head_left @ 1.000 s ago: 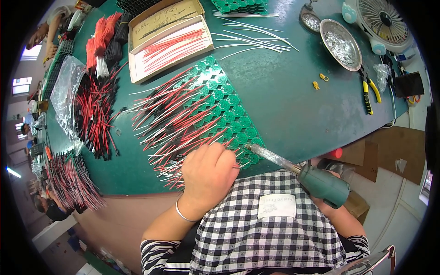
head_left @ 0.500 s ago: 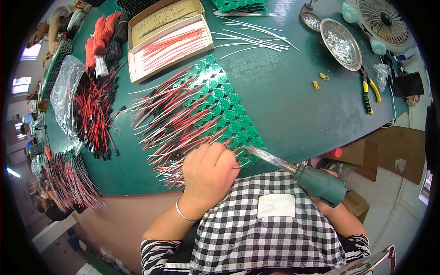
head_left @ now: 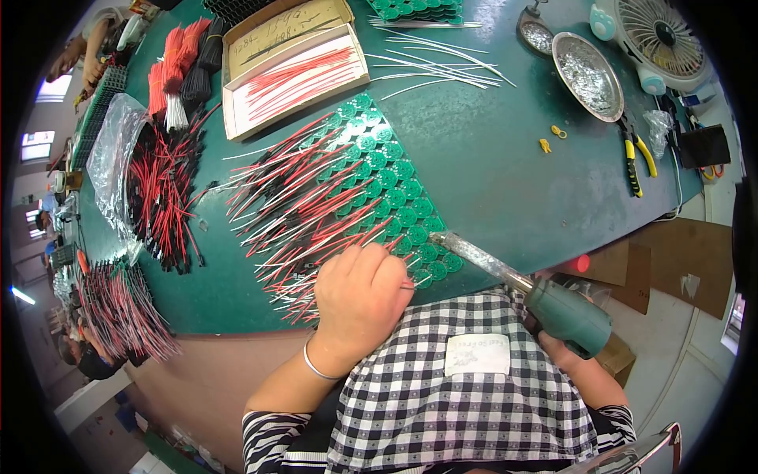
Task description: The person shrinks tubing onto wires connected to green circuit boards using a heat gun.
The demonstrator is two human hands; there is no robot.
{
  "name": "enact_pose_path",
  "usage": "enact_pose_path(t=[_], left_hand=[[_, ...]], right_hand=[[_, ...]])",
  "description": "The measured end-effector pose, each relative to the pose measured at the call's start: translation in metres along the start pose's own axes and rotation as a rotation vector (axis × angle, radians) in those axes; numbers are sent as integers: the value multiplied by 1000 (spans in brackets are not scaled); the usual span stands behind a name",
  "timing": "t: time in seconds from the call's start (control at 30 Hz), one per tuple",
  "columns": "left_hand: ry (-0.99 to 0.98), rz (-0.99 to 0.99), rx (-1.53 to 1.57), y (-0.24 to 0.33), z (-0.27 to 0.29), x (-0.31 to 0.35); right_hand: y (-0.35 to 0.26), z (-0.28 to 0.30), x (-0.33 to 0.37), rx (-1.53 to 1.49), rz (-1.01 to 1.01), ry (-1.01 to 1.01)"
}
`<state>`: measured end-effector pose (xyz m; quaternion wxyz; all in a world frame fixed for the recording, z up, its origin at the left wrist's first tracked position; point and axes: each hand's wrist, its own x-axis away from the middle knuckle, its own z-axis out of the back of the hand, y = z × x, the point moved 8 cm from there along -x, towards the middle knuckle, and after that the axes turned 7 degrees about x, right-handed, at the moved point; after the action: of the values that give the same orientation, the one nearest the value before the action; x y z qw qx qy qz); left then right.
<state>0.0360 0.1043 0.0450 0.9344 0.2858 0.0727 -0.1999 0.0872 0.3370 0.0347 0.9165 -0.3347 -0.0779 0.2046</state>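
Note:
My left hand (head_left: 359, 299) rests at the near end of a panel of small round green circuit boards (head_left: 387, 186), fingers pinched on a thin wire that pokes out to the right at the panel's near edge. Red and white wires (head_left: 292, 197) fan out leftward from the boards. My right hand (head_left: 562, 351) is mostly hidden behind the green handle of a soldering iron (head_left: 564, 314) that it grips. The iron's metal shaft (head_left: 478, 257) points up-left, its tip at the boards nearest my left hand.
A cardboard box of red wires (head_left: 296, 71) lies at the back, loose white wires (head_left: 442, 67) beside it. Heaps of red and black wires (head_left: 162, 189) lie left. At the right stand a metal dish (head_left: 588, 75), a small fan (head_left: 659, 39) and yellow-handled pliers (head_left: 632, 162).
The iron's tip has slid slightly toward the near boards and my left hand. My left hand has barely shifted.

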Motion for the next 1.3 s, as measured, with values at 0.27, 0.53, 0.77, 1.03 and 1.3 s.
enact_pose_path(t=[0.27, 0.53, 0.77, 1.03, 1.3], left_hand=[[-2, -11, 67, -4, 3, 2], [-115, -61, 439, -19, 18, -3], [-34, -142, 199, 17, 23, 4], [-23, -148, 59, 20, 5, 13], [-14, -149, 55, 18, 3, 16]], right_hand=[[-2, 4, 6, -45, 25, 63], [13, 1, 31, -53, -128, 96], [-1, 22, 19, -143, -82, 98], [-5, 8, 25, -55, 79, 30], [-10, 8, 14, -95, 74, 23]])
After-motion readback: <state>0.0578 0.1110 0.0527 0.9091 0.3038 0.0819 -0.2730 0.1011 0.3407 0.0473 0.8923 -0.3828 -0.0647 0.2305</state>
